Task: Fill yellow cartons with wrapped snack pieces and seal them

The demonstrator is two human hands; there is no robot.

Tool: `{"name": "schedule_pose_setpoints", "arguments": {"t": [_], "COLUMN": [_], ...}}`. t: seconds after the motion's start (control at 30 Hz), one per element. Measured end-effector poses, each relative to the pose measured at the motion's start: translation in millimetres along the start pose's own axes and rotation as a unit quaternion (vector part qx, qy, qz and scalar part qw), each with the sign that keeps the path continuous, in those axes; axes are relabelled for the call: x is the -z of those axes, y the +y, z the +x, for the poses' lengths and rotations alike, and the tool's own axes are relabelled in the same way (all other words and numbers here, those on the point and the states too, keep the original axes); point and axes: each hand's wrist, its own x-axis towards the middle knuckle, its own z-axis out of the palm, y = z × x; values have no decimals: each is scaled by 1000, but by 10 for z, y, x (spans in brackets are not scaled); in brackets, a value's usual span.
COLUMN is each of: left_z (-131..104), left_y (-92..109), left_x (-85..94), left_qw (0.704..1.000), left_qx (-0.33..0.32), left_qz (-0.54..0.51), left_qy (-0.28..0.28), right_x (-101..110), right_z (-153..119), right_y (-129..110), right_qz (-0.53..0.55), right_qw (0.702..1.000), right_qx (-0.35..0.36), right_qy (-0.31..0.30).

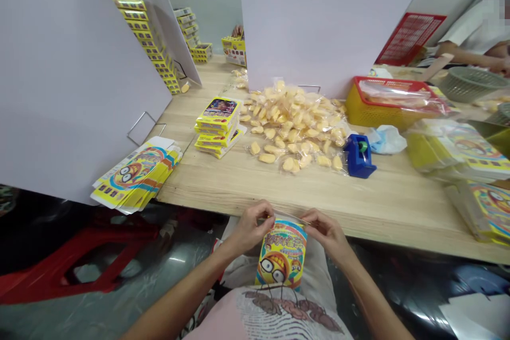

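Note:
On my lap rests a yellow box (281, 257) printed with a cartoon face in glasses, its upper end towards the table edge. My left hand (255, 226) pinches the top left corner of this box between thumb and fingers. At the top right corner, my right hand (323, 231) is closed in a similar pinch. A thin clear edge, apparently plastic film, stretches between the two hands along the top. Past them on the table lies a heap of small yellow pieces (290, 122) in clear wrappers. The box's lower end meets my shirt.
Flat printed cartons (135, 175) lie at the table's left edge, near a short stack of boxes (219, 122). A blue tape dispenser (359, 156) stands right of the heap, before a yellow-red basket (358, 106). White partitions (319, 16) rise behind. Another person's arm (466, 56) shows far right.

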Motion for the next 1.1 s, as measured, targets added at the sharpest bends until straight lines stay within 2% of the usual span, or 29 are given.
{"name": "schedule_pose_setpoints", "arguments": {"t": [0.13, 0.23, 0.43, 0.63, 0.9, 1.1], "left_z": [14, 27, 102, 262, 187, 232], "left_y": [92, 185, 266, 186, 235, 251], "left_x": [37, 94, 141, 122, 134, 135], "left_qw": [999, 996, 994, 983, 995, 994], "left_qx": [-1, -1, 22, 110, 26, 35], "left_qz": [24, 46, 49, -112, -10, 4], "left_qy": [-42, -79, -96, -95, -99, -103], "right_x": [-39, -86, -143, -137, -152, -148], "right_z": [-84, -151, -94, 71, -10, -41], "right_y": [-18, -64, -151, -217, -135, -141], "right_qz": [-45, -85, -116, -70, -52, -92], "right_qw": [999, 996, 993, 995, 997, 994], "right_qx": [11, 12, -12, -58, -14, 14], "right_qy": [-18, 0, 30, 48, 53, 54]}}
